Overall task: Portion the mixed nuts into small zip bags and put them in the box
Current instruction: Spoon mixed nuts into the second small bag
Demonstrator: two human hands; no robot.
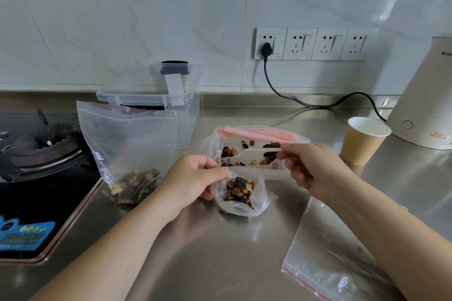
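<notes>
A small clear zip bag (259,199) holding mixed nuts (239,189) stands on the steel counter in the middle of the view. My left hand (189,182) pinches the left end of its top edge. My right hand (315,168) pinches the right end, so the mouth is stretched between the hands. Right behind it lies another small bag with a pink zip strip (256,133) and loose nuts inside. A large clear zip bag (129,144) stands at the left with nuts at its bottom. The clear plastic box (188,115), lid resting on top, stands behind that bag.
An empty zip bag (330,252) lies flat at the lower right under my right forearm. A paper cup (364,140) and a cream kettle (428,105) with a black cord stand at the right. A gas stove (36,154) fills the left edge.
</notes>
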